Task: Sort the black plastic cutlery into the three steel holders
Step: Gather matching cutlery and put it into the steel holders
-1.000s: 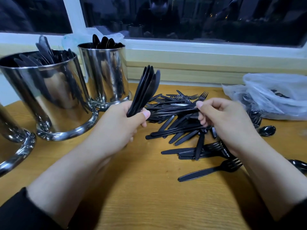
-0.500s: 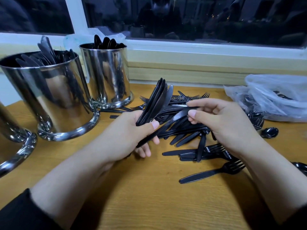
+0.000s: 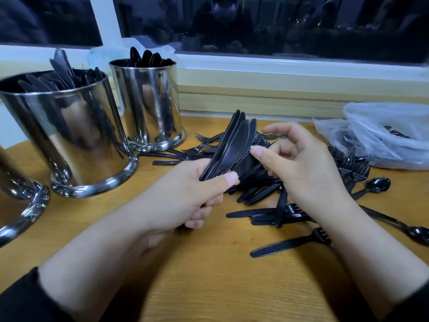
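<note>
My left hand (image 3: 185, 196) grips a bundle of black knives (image 3: 232, 147) by the handles, blades pointing up and away. My right hand (image 3: 306, 173) is just to its right, thumb tip touching the bundle's edge, fingers loosely curled around nothing. Beneath both hands lies the loose pile of black cutlery (image 3: 262, 194). The big steel holder (image 3: 69, 135) at left has knives in it. The holder behind it (image 3: 151, 101) has spoons. Only the base of a third holder (image 3: 23, 212) shows at the left edge.
A clear plastic bag (image 3: 383, 135) with more cutlery lies at the right by the window ledge. A single fork (image 3: 290, 244) lies near my right wrist, and spoons (image 3: 376, 184) lie right of the pile. Bare wooden table (image 3: 209, 287) spreads in front.
My right hand lifted a knife from the pile and passed it into the bundle in my left hand, then let go. The bundle moved right and lower, toward the pile.
</note>
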